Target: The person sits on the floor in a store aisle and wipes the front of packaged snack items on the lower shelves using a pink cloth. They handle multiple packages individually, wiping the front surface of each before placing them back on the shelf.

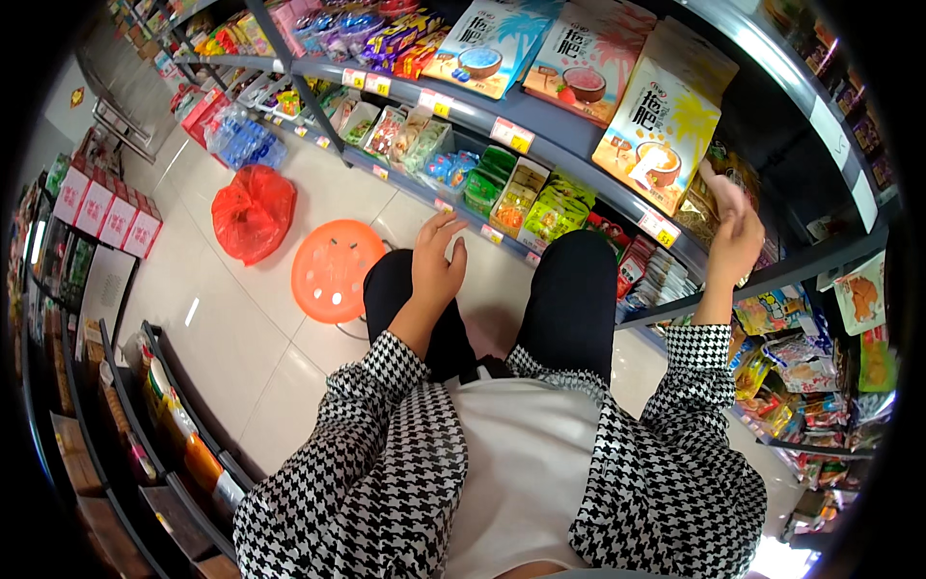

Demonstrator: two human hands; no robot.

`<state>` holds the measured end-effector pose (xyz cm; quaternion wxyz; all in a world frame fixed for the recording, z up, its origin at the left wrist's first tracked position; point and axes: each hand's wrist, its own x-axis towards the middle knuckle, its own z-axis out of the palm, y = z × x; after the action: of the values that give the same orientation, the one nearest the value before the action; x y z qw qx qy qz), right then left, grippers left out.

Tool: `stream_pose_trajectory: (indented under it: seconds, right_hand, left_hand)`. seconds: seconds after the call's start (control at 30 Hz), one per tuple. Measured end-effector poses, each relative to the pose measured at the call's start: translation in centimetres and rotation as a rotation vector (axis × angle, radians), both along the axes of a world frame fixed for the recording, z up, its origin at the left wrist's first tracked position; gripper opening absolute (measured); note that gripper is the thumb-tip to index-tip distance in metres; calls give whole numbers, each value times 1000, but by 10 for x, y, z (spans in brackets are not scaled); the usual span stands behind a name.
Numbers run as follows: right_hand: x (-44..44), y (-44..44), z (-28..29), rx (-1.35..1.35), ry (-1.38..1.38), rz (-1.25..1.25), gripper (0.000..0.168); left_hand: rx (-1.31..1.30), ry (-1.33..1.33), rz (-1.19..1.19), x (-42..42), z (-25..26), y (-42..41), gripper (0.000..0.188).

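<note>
My right hand point(733, 228) is at the right end of the middle shelf, beside dark gold snack packets point(700, 210); whether it touches them I cannot tell. Nothing shows in its grasp, and its fingers are partly hidden. Just left of it stands a yellow-and-white snack pouch point(662, 134) with a palm tree and coconut print. A pink pouch point(587, 58) and a blue pouch point(493, 47) of like design stand further left. My left hand point(438, 257) hovers empty over my left knee, its fingers apart, in front of the lower shelf.
Green packets point(561, 206) and small boxes of snacks line the lower shelf. On the tiled floor to the left are an orange round stool point(338, 270), a red plastic bag point(253, 213) and wrapped water bottles point(242, 137). Another rack point(181, 499) rises at lower left. A dark shelf post point(759, 275) stands near my right wrist.
</note>
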<state>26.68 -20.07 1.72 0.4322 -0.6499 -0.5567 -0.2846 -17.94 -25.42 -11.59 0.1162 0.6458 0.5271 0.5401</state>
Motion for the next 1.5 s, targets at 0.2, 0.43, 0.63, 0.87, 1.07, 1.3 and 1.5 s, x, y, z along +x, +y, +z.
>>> stream_pose_trajectory:
  seconds: [0.2,0.43,0.63,0.87,1.07,1.3,1.5]
  right_hand:
    - [-69,-39,27,293,192,183,28]
    - [-186,-55,0,119,92,644,29]
    - [-258,-68,-36,-35,282,943,36]
    - [-257,-93,-58,-107,301,942,36]
    - [-246,-114,-74,-132,354,900,35]
    - [-250,-115,-71,-145,445,961,37]
    - [-260,-99,-65,-173,438,1016,35]
  left_hand:
    - [-44,-123,7,-8,-4,-25,30]
    - [-28,-234,51,-21,-20,-56,28]
    - [-51,-252,99,-38,-47,-88,26]
    - [-167,-279,61,-45,-74,-106,27]
    - [-192,-290,-12,-31,-66,-115,27]
    - [3,-113,100,-61,-51,-108,29]
    - [-54,-216,303,-108,-38,-97,28]
